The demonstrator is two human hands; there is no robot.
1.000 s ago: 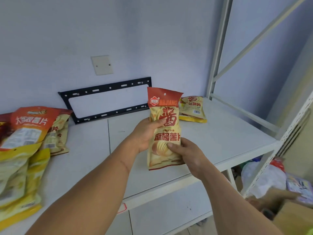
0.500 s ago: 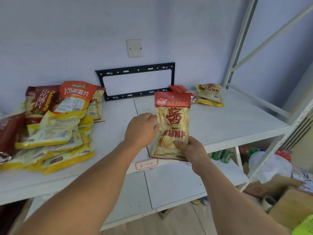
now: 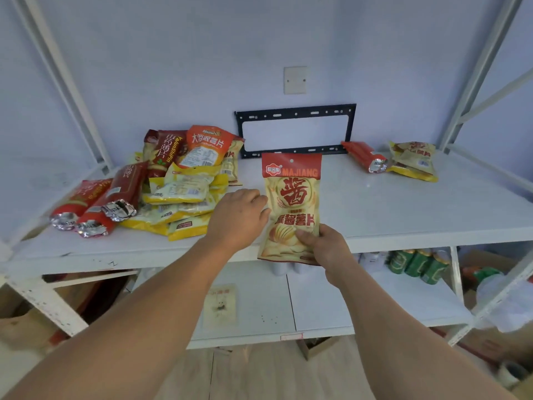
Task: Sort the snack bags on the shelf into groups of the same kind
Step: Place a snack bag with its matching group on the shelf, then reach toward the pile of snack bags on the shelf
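since a moment ago the view has pulled back, so more of the shelf (image 3: pixel 403 209) shows, and the left hand (image 3: pixel 239 219) has let go of the chip bag (image 3: pixel 291 206) and now sits just beside its left edge. its fingers are loose and a little curled and hold nothing. the right hand (image 3: pixel 326 249) pinches the bottom of the bag, thumb on the front. the bag stands upright in the middle of the frame, over the front edge of the shelf.

at the middle left lies a big pile of snack bags (image 3: pixel 184 192), yellow and red mixed. at the far left of it lie red tube packs (image 3: pixel 98 206) with shiny ends. at the upper right lie one red tube pack (image 3: pixel 364 158) and, just beside it, yellow bags (image 3: pixel 414 161). a black metal frame (image 3: pixel 295 129) leans at the wall. green cans (image 3: pixel 415 264) stand on the lower shelf, lower right.
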